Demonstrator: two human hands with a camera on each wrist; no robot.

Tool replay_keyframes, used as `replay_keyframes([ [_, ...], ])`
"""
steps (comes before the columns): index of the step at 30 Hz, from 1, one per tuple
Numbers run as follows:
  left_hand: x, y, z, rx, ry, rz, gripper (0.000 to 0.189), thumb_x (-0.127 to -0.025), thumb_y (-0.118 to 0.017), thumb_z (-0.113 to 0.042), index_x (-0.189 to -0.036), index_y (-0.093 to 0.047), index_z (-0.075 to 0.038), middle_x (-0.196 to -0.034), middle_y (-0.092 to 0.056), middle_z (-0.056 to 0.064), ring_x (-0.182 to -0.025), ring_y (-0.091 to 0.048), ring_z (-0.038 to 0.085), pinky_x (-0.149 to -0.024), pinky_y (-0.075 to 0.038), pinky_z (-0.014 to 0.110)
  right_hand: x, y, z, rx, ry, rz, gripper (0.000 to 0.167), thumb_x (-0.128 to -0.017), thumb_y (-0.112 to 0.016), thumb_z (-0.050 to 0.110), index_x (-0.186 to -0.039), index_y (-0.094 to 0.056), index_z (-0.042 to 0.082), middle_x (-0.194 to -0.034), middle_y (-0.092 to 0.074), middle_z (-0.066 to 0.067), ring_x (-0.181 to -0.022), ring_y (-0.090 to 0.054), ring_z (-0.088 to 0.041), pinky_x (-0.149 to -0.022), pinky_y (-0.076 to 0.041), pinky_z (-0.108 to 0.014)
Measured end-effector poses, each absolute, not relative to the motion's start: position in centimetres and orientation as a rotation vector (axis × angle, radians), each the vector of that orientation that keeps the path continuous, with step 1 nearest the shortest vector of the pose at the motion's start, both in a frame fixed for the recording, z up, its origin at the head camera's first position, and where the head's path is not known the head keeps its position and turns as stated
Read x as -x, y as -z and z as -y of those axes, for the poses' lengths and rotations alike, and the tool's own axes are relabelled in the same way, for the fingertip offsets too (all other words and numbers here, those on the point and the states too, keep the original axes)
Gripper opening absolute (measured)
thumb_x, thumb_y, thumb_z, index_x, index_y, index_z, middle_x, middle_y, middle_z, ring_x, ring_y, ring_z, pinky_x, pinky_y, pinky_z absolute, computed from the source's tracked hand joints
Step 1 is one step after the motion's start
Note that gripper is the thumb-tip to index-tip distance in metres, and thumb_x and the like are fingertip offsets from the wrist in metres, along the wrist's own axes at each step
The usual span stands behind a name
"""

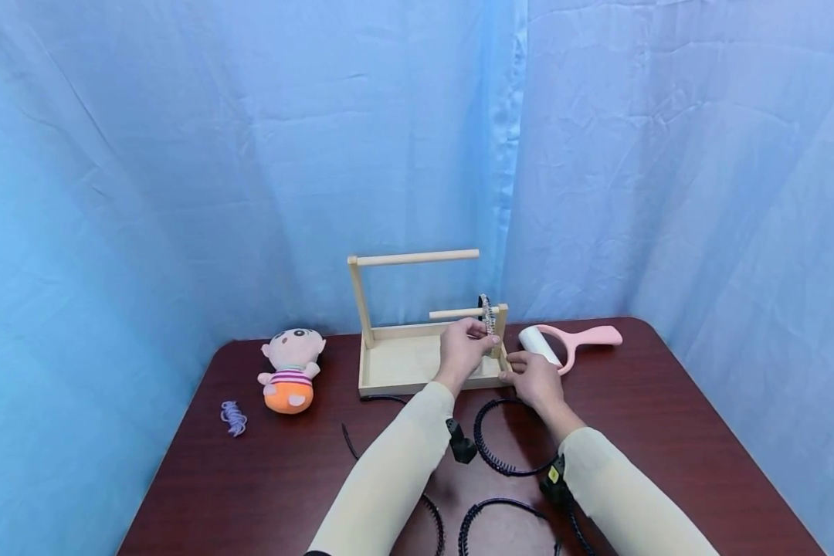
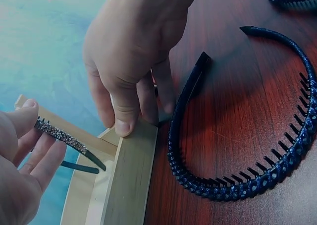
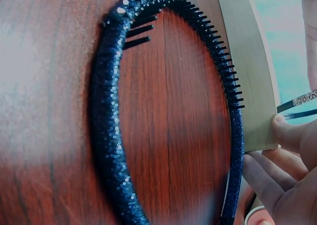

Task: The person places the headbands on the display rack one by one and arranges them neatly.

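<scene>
My left hand (image 1: 461, 351) pinches a thin dark headband (image 1: 488, 310) studded with small glittery stones. The headband stands upright around the lower bar (image 1: 452, 313) of a pale wooden rack (image 1: 399, 363), near the bar's post. Its two ends point down into the tray base in the left wrist view. My right hand (image 1: 538, 381) grips the tray's front right corner, thumb (image 2: 124, 127) on the wall's top edge and fingers around the outside. Just in front of that corner lies a dark blue glittery headband (image 2: 233, 190) with inner teeth.
More dark headbands (image 1: 503, 502) lie near my forearms, partly covered by the sleeves. A pink-handled lint roller (image 1: 591, 337) lies right of the rack. To the left are a plush doll (image 1: 292, 374) and a purple cord bundle (image 1: 233, 418). The rack's upper bar (image 1: 417, 257) stands higher, at left.
</scene>
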State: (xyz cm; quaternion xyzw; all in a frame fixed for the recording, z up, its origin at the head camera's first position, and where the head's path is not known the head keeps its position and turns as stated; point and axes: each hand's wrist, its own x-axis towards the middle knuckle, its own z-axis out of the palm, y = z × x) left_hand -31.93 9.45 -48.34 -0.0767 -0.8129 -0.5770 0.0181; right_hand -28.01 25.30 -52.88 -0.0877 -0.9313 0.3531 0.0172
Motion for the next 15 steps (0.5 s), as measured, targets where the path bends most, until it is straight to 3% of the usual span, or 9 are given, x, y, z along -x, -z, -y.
replay_keyframes([
  [7, 31.9, 48.5, -8.9, 0.318, 1.873, 2.521, 0.019, -0.089, -0.083, -0.016, -0.103, -0.075, -0.006, -0.094, -0.075, 0.004, -0.088, -0.069, 0.012, -0.072, -0.056, 0.025, 27.9, 53.0, -25.2, 0.25, -1.07, 2.883, 0.046, -0.095, -0.076, 0.024, -0.135, -0.066, 0.004, -0.125, -0.072, -0.016, -0.117, -0.068, -0.035, -0.1, -0.051, -0.055],
  [15, 30.7, 49.1, -6.7, 0.422, 1.854, 2.537, 0.032, -0.092, -0.08, -0.029, -0.118, -0.073, -0.012, -0.103, -0.075, 0.003, -0.099, -0.07, 0.018, -0.081, -0.058, 0.032, 27.6, 53.3, -25.5, 0.195, -1.004, 2.895, 0.046, -0.095, -0.075, 0.027, -0.135, -0.066, 0.006, -0.124, -0.072, -0.019, -0.117, -0.067, -0.038, -0.099, -0.051, -0.058],
])
